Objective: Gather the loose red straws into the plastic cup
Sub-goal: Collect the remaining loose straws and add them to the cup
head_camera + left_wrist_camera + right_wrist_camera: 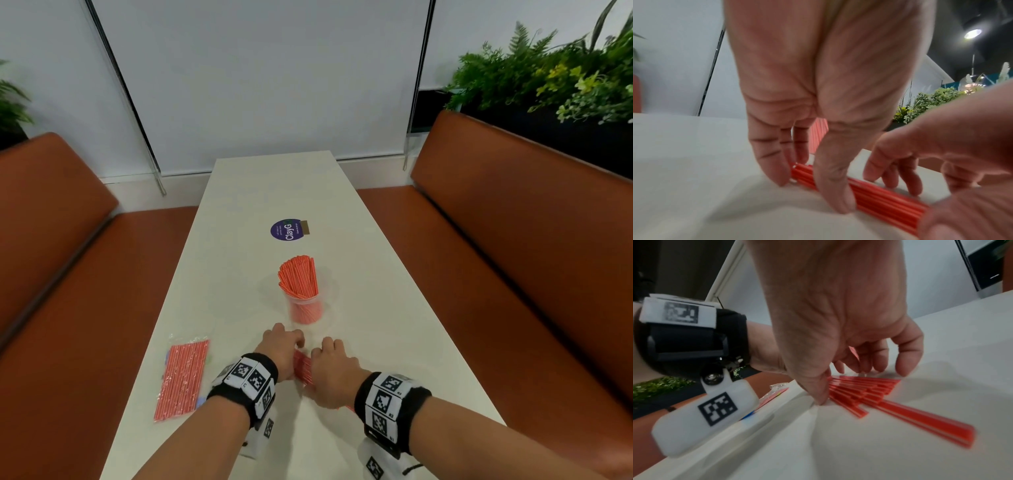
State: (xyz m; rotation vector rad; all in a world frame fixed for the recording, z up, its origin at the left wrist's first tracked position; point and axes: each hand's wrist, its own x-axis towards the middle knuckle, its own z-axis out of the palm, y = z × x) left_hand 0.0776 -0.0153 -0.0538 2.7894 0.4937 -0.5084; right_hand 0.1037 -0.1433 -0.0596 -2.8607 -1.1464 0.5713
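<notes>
Both hands grasp the loose red straws (875, 193), thin smooth tubes lying flat on the white table (239, 212): left hand (281, 353) and right hand (332, 370) with curled fingers. The clear plastic cup (306, 310) stands just beyond.

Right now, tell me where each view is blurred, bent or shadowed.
Head view: wide-angle bend curves the window frames; the plastic cup is sharp. Left wrist view: right hand blurred, loose straws softly smeared. Right wrist view: motion blur streaks the straws' near ends; soft shadows lie on the table.

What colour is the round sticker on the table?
The round sticker is dark purple with white lettering, best seen in the head view.
</notes>
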